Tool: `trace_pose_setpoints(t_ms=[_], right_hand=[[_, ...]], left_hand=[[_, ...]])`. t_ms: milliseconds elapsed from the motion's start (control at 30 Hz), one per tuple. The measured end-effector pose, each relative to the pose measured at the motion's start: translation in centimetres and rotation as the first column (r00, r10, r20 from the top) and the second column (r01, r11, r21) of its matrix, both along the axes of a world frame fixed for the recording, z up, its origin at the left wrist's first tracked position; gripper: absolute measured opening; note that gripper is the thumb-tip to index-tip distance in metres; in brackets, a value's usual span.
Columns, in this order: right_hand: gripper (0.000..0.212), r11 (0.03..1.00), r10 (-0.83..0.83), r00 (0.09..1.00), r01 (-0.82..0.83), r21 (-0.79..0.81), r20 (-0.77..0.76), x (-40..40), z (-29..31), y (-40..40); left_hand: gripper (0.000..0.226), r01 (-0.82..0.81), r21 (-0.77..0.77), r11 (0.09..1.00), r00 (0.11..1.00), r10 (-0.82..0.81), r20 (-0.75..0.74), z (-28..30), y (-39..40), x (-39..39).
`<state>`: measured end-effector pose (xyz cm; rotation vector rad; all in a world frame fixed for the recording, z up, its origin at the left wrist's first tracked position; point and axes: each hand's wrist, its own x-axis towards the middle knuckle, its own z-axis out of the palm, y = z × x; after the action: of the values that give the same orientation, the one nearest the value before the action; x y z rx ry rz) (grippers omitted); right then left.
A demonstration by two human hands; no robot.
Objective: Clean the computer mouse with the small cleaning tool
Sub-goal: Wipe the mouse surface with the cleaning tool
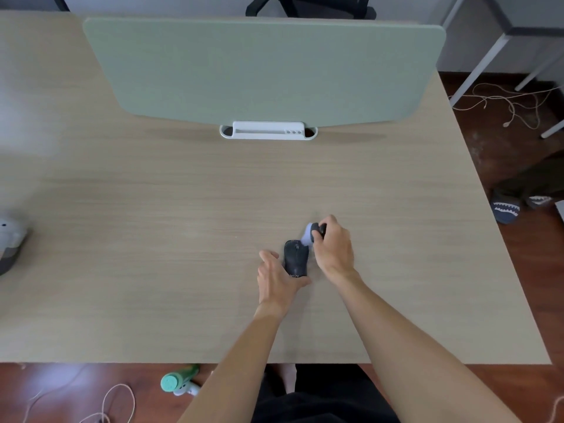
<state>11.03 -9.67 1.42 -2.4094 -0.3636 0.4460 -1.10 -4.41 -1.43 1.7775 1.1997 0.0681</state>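
A dark computer mouse (295,257) lies on the light wooden desk (152,239), right of centre and near me. My left hand (276,277) grips it from the left and from behind, thumb at its near end. My right hand (334,245) is closed around a small cleaning tool (312,233) with a dark handle and a pale lilac brush head. The brush head touches the front right corner of the mouse. Most of the handle is hidden inside my fist.
A green divider panel (262,71) stands across the far side of the desk, with a white tray (268,131) at its foot. A grey object (9,239) sits at the left edge. On the floor lie a green bottle (178,380) and cables (506,108).
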Motion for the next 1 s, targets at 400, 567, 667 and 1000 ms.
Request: trace_pose_setpoints(t_ms=[400, 567, 667, 1000], right_hand=[[0.008, 0.995, -0.049, 0.992, 0.059, 0.08, -0.119, 0.7, -0.5, -1.4], [0.005, 0.97, -0.078, 0.98, 0.117, 0.215, -0.182, 0.8, 0.0, -2.3], [0.003, 0.97, 0.022, 0.938, 0.064, 0.234, -0.347, 0.0, -0.2, -1.9], [0.008, 0.963, -0.007, 0.981, 0.06, 0.264, -0.196, 0.0, 0.2, 0.4]], left_hand=[[0.089, -0.022, -0.026, 0.999, 1.0, 0.022, 0.0, -0.1, 0.1, 0.1], [0.09, -0.02, -0.01, 1.0, 1.0, 0.02, -0.004, -0.3, 0.1, 0.1], [0.093, -0.021, 0.004, 1.0, 1.0, 0.021, -0.023, -0.2, 0.1, 0.2], [0.091, -0.028, -0.007, 1.0, 0.999, 0.027, -0.032, 0.0, -0.1, 0.2]])
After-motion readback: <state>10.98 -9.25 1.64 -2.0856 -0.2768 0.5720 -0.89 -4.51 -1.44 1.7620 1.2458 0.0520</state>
